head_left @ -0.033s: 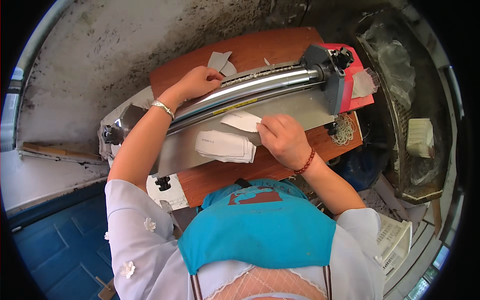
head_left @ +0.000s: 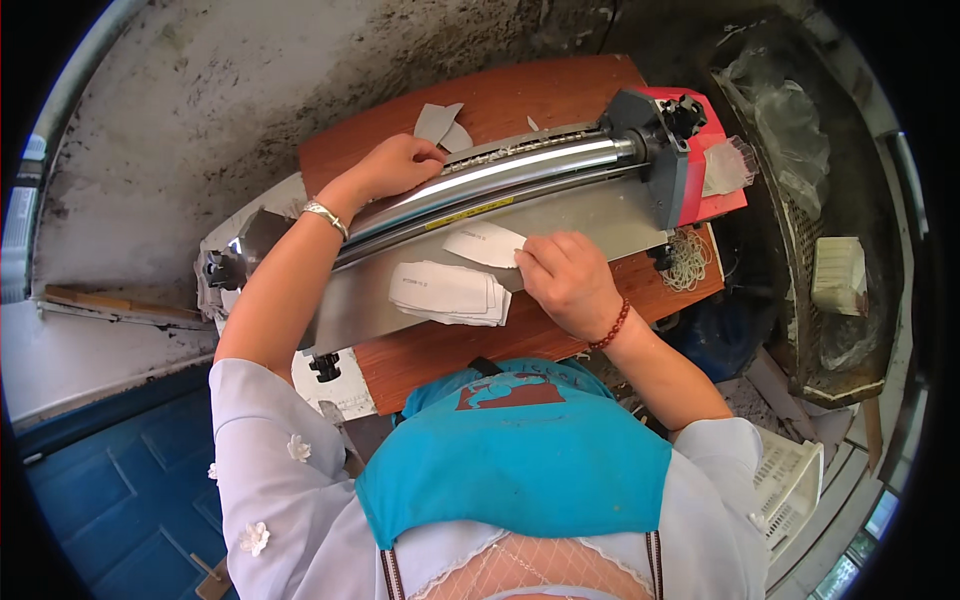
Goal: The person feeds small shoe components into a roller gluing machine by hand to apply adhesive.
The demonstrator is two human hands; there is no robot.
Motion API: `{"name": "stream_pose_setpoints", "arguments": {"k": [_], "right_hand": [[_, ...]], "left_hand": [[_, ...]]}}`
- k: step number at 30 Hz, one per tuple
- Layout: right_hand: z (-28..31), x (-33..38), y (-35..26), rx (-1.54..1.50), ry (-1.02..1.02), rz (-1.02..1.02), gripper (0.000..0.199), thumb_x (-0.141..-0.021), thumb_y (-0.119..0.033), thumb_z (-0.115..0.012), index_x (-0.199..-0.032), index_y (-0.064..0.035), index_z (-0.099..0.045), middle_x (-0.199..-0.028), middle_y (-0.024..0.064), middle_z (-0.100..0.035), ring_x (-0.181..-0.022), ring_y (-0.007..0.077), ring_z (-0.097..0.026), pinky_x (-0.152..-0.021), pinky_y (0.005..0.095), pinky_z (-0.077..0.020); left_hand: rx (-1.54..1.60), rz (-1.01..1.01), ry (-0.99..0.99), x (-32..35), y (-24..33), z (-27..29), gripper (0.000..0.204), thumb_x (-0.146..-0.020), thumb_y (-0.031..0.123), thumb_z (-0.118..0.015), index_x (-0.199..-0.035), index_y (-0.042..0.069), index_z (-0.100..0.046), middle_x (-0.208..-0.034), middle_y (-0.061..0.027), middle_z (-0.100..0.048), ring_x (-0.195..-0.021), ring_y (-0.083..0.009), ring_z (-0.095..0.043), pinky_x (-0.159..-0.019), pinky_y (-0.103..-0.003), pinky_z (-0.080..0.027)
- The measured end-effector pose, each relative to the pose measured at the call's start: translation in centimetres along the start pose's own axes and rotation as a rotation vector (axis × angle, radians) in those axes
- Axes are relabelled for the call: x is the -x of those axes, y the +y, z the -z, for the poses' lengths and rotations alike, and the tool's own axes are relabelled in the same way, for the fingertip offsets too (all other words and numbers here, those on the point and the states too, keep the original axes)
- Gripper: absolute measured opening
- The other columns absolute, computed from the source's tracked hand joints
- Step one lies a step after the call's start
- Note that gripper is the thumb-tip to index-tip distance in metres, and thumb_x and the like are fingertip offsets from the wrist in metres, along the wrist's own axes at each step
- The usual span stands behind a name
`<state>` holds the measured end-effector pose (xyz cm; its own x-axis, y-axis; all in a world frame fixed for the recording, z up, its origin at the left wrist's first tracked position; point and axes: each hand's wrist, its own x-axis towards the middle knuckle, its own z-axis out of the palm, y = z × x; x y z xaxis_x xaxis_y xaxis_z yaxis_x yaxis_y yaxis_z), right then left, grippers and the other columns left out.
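Note:
In my right hand (head_left: 570, 283) a thin white cut-out piece (head_left: 480, 243), curved and pointed with small print on it, is pinched by its right end. It is held just above the metal feed plate (head_left: 350, 302) of a roller machine (head_left: 510, 168). To the left of that hand, a stack of similar white pieces (head_left: 440, 288) lies on the plate. My left hand (head_left: 400, 165) reaches over the shiny roller to its far side, with fingers bent down and close together. Its fingertips are hidden, and whatever they hold cannot be made out.
Behind the roller, several loose white pieces (head_left: 440, 125) lie on the brown wooden table (head_left: 560, 85). The machine's red end housing (head_left: 712, 125) stands at the right. Pale rubber bands (head_left: 687, 262) hang below it. A white plastic basket (head_left: 785, 490) is at the lower right.
The white piece in my right hand has turned slightly, so its print shows more plainly. My left hand is almost unmoved.

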<state>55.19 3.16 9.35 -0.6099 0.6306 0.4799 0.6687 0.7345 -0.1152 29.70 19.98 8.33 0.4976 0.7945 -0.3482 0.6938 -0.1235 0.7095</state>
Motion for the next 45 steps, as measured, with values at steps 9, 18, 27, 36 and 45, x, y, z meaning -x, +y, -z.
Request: {"name": "stream_pose_setpoints", "arguments": {"k": [9,18,27,36,45], "right_hand": [[-2.6,-1.6,0.1,-0.064,0.035,-0.129,0.022,-0.071,-0.007,-0.069,-0.092,-0.0058,-0.063,-0.091,0.0051,-0.059,-0.081,0.0225,-0.056,-0.073,0.0351,-0.0422],[-1.3,-2.2,-3.0,-0.353,-0.084,-0.005,0.029,-0.072,-0.015,-0.072,-0.098,-0.0058,-0.064,-0.091,0.0053,-0.057,-0.081,0.0216,-0.054,-0.077,0.0357,-0.0416],[-2.4,-1.4,-3.9,-0.23,-0.078,0.129,0.027,-0.069,-0.009,-0.065,-0.095,-0.0015,-0.065,-0.09,0.0045,-0.057,-0.08,0.0193,-0.054,-0.074,0.0344,-0.046],[-2.1,-1.3,-4.1,-0.25,-0.06,0.085,0.022,-0.069,-0.012,-0.069,-0.09,-0.0043,-0.066,-0.09,0.0033,-0.056,-0.079,0.0194,-0.053,-0.073,0.034,-0.0446],[-1.2,-1.5,-3.3,-0.424,-0.116,0.019,0.024,-0.068,-0.007,-0.067,-0.091,-0.0013,-0.065,-0.095,0.0059,-0.057,-0.082,0.0228,-0.054,-0.071,0.0343,-0.0496]], "left_hand": [[0.044,0.025,-0.079,-1.2,1.3,-0.2,0.025,-0.085,0.018,-0.061,-0.1,0.0,-0.069,-0.094,-0.0097,-0.068,-0.087,-0.0164,-0.061,-0.081,-0.029,-0.048],[0.021,0.063,0.403,-5.0,-2.2,3.2,0.016,-0.076,0.009,-0.066,-0.09,0.001,-0.064,-0.083,-0.009,-0.064,-0.08,-0.0193,-0.061,-0.073,-0.033,-0.049],[-0.395,0.135,0.039,-8.6,-4.3,1.9,0.029,-0.087,0.015,-0.059,-0.114,0.005,-0.062,-0.122,-0.0147,-0.059,-0.111,-0.0269,-0.058,-0.089,-0.039,-0.049],[-0.348,0.203,-0.091,-9.1,-4.1,0.9,0.046,-0.086,0.015,-0.058,-0.131,0.004,-0.054,-0.132,-0.0159,-0.055,-0.122,-0.0312,-0.053,-0.101,-0.037,-0.042],[0.06,0.146,-0.093,-4.3,-0.1,0.8,0.039,-0.088,0.008,-0.052,-0.125,-0.004,-0.055,-0.106,-0.0139,-0.063,-0.09,-0.0191,-0.059,-0.078,-0.031,-0.048]]}}
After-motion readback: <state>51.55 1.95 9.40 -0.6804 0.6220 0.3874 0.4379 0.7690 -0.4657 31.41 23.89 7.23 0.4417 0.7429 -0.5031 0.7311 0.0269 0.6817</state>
